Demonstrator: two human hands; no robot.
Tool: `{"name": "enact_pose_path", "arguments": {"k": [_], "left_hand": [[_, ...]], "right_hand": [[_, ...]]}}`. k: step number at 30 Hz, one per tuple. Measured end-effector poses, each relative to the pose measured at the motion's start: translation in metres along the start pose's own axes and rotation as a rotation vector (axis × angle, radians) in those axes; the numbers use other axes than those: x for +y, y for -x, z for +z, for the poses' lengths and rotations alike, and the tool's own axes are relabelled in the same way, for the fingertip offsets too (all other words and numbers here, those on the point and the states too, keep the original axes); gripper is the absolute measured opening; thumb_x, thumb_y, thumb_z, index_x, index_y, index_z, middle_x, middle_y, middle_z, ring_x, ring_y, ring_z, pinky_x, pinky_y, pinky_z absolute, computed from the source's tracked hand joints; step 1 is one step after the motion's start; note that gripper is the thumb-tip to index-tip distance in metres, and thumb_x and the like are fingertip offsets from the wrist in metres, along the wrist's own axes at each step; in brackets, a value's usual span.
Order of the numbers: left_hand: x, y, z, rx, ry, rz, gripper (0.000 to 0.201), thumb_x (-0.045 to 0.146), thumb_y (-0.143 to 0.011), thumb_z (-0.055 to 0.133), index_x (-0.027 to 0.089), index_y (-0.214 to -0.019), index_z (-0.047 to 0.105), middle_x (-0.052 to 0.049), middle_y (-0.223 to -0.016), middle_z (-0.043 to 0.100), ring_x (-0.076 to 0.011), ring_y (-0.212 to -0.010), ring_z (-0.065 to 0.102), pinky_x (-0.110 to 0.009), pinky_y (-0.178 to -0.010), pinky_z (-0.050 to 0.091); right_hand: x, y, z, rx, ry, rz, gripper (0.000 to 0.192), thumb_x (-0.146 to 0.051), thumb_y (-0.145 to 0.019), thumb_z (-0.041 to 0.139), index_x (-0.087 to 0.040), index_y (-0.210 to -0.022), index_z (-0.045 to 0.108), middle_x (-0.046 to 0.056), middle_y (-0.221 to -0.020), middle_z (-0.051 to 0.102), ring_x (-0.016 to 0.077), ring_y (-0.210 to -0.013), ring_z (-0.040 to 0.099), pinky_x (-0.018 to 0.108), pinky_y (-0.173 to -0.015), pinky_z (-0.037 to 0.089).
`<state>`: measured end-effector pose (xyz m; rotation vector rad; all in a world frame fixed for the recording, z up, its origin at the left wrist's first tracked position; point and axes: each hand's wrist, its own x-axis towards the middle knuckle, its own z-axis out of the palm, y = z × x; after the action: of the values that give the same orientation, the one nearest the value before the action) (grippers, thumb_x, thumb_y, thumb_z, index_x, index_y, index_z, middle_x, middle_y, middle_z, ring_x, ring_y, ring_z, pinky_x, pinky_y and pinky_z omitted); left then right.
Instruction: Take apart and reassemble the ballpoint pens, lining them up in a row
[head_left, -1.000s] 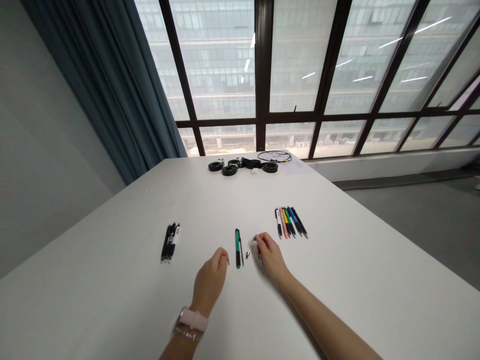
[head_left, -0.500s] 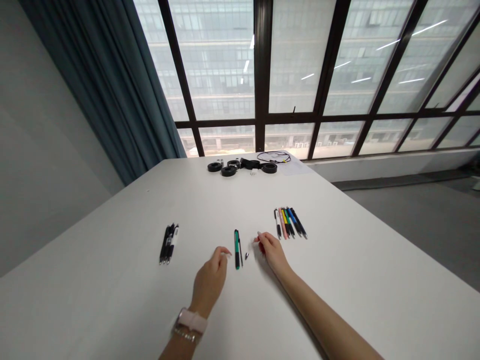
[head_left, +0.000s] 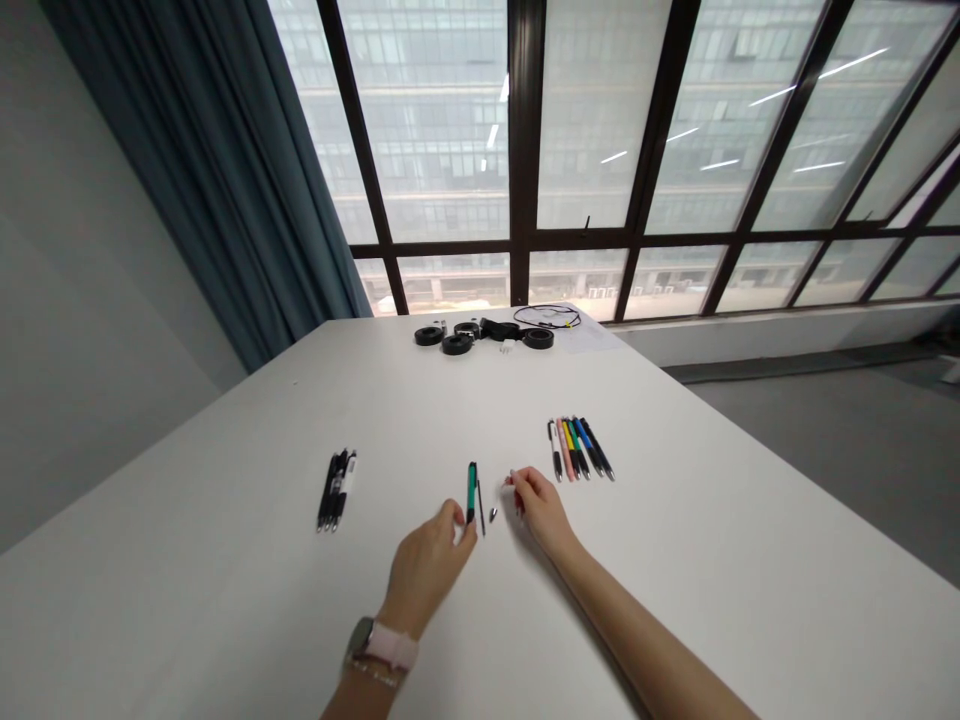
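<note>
Green pen barrel [head_left: 471, 490], parts lying separate

It lies below the frame's centre, slim dark refill [head_left: 481, 508] and silver tip [head_left: 493, 515] loose to its right: apparently taken apart, none rejoined. Your left hand [head_left: 431, 560] brackets its lower end; whether it grips cannot be told. Your right hand [head_left: 541, 507] looks pinched, contents unclear. Half a second ago, your left hand was short of the barrel.

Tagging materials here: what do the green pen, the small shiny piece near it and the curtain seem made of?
Green pen: likely plastic, from its evenly coloured barrel; dark grip, perhaps rubber.
Small shiny piece: probably metal, silvery with a bright glint.
Curtain: likely matte fabric, hanging in soft folds.
</note>
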<state>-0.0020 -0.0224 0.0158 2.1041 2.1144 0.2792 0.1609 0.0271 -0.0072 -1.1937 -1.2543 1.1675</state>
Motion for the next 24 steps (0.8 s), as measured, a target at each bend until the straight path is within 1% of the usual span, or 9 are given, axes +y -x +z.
{"name": "enact_pose_path", "arguments": {"k": [3,6,10,13,15,20,24], "left_hand": [[0.002,-0.002,-0.001,-0.011,-0.045,-0.012,0.017,0.033,-0.088,0.041,0.021,-0.086,0.053,-0.003,-0.071,0.066,-0.0175,-0.067,0.064,-0.026,-0.056,0.032],[0.004,-0.004,-0.002,-0.025,-0.073,-0.038,0.019,0.032,-0.087,0.042,0.020,-0.084,0.056,-0.005,-0.073,0.068,-0.0190,-0.069,0.065,-0.026,-0.057,0.034],[0.007,-0.004,-0.003,-0.020,-0.062,-0.052,0.026,0.038,-0.089,0.040,0.020,-0.081,0.057,-0.005,-0.071,0.068,-0.0196,-0.069,0.066,-0.027,-0.056,0.035],[0.006,-0.004,-0.002,-0.010,-0.065,-0.062,0.032,0.045,-0.089,0.040,0.020,-0.081,0.057,-0.005,-0.071,0.069,-0.0192,-0.069,0.066,-0.026,-0.056,0.035],[0.005,-0.004,-0.001,-0.007,-0.070,-0.059,0.033,0.046,-0.089,0.039,0.020,-0.081,0.057,-0.005,-0.071,0.069,-0.0194,-0.069,0.066,-0.026,-0.056,0.036],[0.003,-0.007,0.001,-0.006,-0.089,-0.052,0.028,0.035,-0.090,0.037,0.020,-0.079,0.058,-0.005,-0.071,0.069,-0.0194,-0.067,0.066,-0.027,-0.055,0.034],[0.005,-0.008,0.002,0.002,-0.121,-0.064,0.032,0.036,-0.091,0.035,0.019,-0.080,0.060,-0.007,-0.073,0.070,-0.0206,-0.068,0.067,-0.027,-0.055,0.035]], "right_hand": [[0.002,0.002,0.001,-0.008,0.081,-0.046,0.029,-0.046,-0.085,0.045,-0.019,-0.080,0.054,-0.005,-0.056,0.048,0.0134,-0.052,0.046,0.024,-0.053,0.036],[0.001,0.003,0.002,-0.005,0.190,-0.101,0.024,-0.042,-0.086,0.044,-0.019,-0.089,0.054,-0.006,-0.056,0.047,0.0140,-0.054,0.047,0.024,-0.053,0.035],[-0.003,0.003,0.006,-0.012,0.300,-0.141,0.022,-0.034,-0.087,0.041,-0.019,-0.097,0.053,-0.005,-0.059,0.047,0.0147,-0.055,0.048,0.024,-0.054,0.035],[-0.006,0.005,0.008,-0.034,0.392,-0.181,0.022,-0.029,-0.088,0.039,-0.018,-0.101,0.053,-0.003,-0.064,0.052,0.0155,-0.059,0.052,0.025,-0.058,0.038],[-0.009,0.007,0.009,-0.041,0.458,-0.221,0.022,-0.025,-0.088,0.039,-0.019,-0.103,0.053,0.000,-0.069,0.057,0.0161,-0.064,0.054,0.026,-0.061,0.040],[-0.017,0.013,0.010,-0.065,0.616,-0.288,0.024,-0.021,-0.090,0.038,-0.017,-0.108,0.053,0.006,-0.086,0.063,0.0179,-0.076,0.058,0.028,-0.071,0.043],[-0.017,0.016,0.011,-0.096,0.701,-0.316,0.025,-0.020,-0.091,0.037,-0.016,-0.111,0.052,0.008,-0.089,0.064,0.0194,-0.080,0.059,0.030,-0.073,0.044]]}}
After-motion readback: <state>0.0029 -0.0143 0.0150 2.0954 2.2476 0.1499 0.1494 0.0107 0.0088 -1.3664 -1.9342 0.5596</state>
